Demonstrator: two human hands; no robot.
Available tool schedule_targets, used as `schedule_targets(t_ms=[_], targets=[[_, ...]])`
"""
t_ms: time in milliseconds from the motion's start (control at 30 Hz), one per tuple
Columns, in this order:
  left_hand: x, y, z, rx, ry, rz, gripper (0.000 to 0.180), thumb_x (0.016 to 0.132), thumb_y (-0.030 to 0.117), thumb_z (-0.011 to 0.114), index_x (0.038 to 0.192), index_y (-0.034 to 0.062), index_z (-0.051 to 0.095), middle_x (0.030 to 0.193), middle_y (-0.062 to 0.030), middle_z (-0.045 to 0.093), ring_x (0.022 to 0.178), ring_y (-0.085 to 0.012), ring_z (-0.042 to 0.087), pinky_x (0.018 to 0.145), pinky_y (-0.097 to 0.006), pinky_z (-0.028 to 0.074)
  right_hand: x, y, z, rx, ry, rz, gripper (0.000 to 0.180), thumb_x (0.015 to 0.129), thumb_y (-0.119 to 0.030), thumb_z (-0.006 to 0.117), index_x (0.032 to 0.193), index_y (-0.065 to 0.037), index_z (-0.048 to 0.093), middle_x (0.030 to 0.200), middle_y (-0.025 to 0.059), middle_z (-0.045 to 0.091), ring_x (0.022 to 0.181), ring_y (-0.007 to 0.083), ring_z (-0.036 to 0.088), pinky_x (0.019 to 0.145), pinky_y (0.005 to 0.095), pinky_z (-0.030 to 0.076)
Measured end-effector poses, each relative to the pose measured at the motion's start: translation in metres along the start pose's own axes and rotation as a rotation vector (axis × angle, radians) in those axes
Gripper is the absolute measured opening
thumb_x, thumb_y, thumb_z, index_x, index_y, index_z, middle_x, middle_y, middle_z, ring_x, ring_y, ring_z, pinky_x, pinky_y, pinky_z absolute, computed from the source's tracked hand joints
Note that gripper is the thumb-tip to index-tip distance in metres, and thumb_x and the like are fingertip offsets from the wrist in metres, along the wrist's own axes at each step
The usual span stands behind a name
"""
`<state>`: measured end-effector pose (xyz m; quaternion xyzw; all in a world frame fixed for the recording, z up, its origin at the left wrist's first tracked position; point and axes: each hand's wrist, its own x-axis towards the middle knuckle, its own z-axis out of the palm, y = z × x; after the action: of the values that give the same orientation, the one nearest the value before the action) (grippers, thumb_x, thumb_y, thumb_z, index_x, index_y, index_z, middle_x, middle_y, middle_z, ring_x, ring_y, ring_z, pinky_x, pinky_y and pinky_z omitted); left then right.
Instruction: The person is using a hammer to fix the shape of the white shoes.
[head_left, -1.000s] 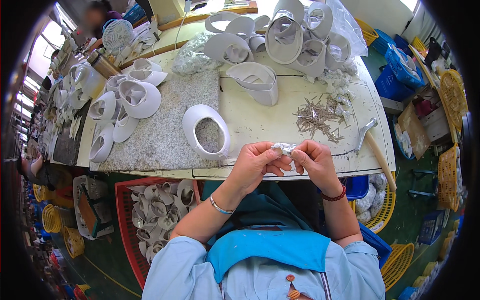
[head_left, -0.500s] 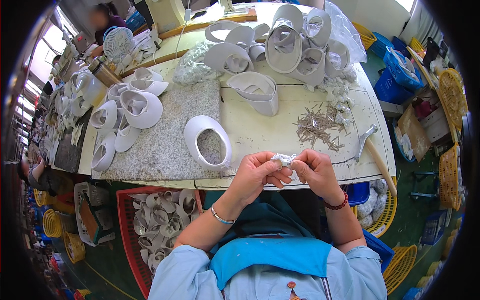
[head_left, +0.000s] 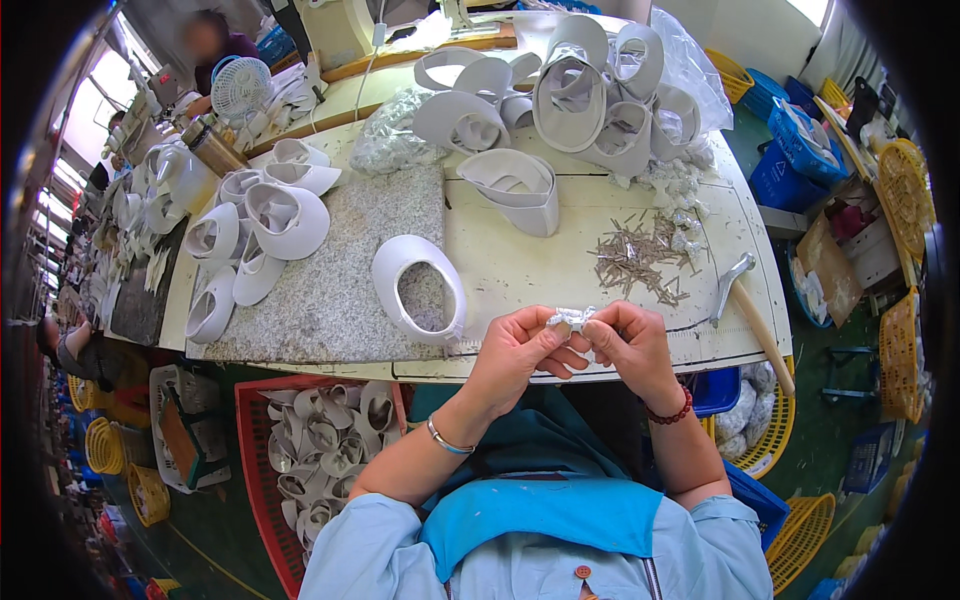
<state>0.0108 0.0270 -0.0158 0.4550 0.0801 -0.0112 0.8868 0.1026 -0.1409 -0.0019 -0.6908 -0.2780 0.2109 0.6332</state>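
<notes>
Just above the table's front edge, my left hand [head_left: 522, 348] and my right hand [head_left: 636, 347] pinch a small white, glittery bow-shaped ornament [head_left: 572, 319] between thumbs and fingers. Part of it is hidden by the fingertips. Left of my left hand, a white shoe upper [head_left: 384, 272] lies on a speckled stone slab [head_left: 350, 215]. Beyond my hands, to the right, is a heap of thin brownish slivers [head_left: 640, 262]; small white glittery bows [head_left: 680, 195] are piled behind it. Farther right lies a metal-headed hammer [head_left: 760, 330] with a wooden handle.
More white uppers [head_left: 285, 235] stand on the slab's left side and at the table's back [head_left: 570, 105], next to clear plastic bags [head_left: 395, 135]. A red crate [head_left: 262, 480] of uppers sits below left. Yellow baskets [head_left: 803, 530] stand at right. A person [head_left: 222, 45] sits far left.
My hands stay in nearly the same place, still pinching the bow-shaped ornament, which has turned slightly between the fingers. The whole view has shifted a little.
</notes>
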Motion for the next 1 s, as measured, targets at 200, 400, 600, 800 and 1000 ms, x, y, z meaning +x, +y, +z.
schedule_targets(t_ms=[200,400,600,800,1000], targets=[[-0.001,-0.003,0.001,-0.018,0.016,0.022,0.019,0.097,0.016,0.06,0.105,-0.0004,0.063,0.091,-0.0142,0.071,0.078,-0.0221,0.072,0.066,-0.03,0.06,0.0,0.002,-0.004,0.227,-0.06,0.069,0.017,0.093,-0.014,0.065,0.087,0.002,0.064,0.071,0.0022,0.064,0.059,0.0046,0.057,0.052,0.0192,0.046],[-0.002,-0.004,0.004,0.127,0.045,0.085,0.019,0.096,0.017,0.062,0.104,-0.0003,0.064,0.089,-0.0132,0.071,0.077,-0.0203,0.071,0.064,-0.028,0.059,-0.003,0.0,0.001,-0.011,-0.006,-0.006,0.016,0.094,-0.013,0.065,0.089,0.002,0.062,0.069,0.0025,0.063,0.057,0.0054,0.057,0.049,0.0187,0.045],[-0.001,-0.011,-0.003,0.07,0.057,0.075,0.019,0.095,0.018,0.063,0.103,0.0002,0.064,0.088,-0.0122,0.071,0.077,-0.0192,0.071,0.065,-0.028,0.058,0.003,0.006,-0.002,0.052,-0.011,0.064,0.019,0.091,-0.015,0.068,0.087,0.003,0.064,0.069,0.0027,0.064,0.058,0.0058,0.059,0.049,0.0196,0.045],[-0.003,-0.004,-0.003,0.132,0.027,0.101,0.021,0.096,0.019,0.063,0.104,0.0,0.065,0.088,-0.0102,0.072,0.077,-0.0151,0.07,0.064,-0.024,0.056,0.008,0.002,-0.006,0.109,-0.084,0.111,0.019,0.091,-0.016,0.069,0.086,0.002,0.064,0.066,0.0011,0.063,0.057,0.0044,0.058,0.046,0.0183,0.044],[-0.003,-0.007,-0.003,0.112,0.039,0.082,0.019,0.095,0.017,0.063,0.104,-0.0002,0.065,0.089,-0.0123,0.072,0.076,-0.0188,0.071,0.064,-0.027,0.058,0.006,0.004,-0.005,0.111,-0.114,0.051,0.018,0.092,-0.015,0.067,0.087,0.002,0.063,0.07,0.0007,0.063,0.06,0.0035,0.057,0.049,0.018,0.045]])
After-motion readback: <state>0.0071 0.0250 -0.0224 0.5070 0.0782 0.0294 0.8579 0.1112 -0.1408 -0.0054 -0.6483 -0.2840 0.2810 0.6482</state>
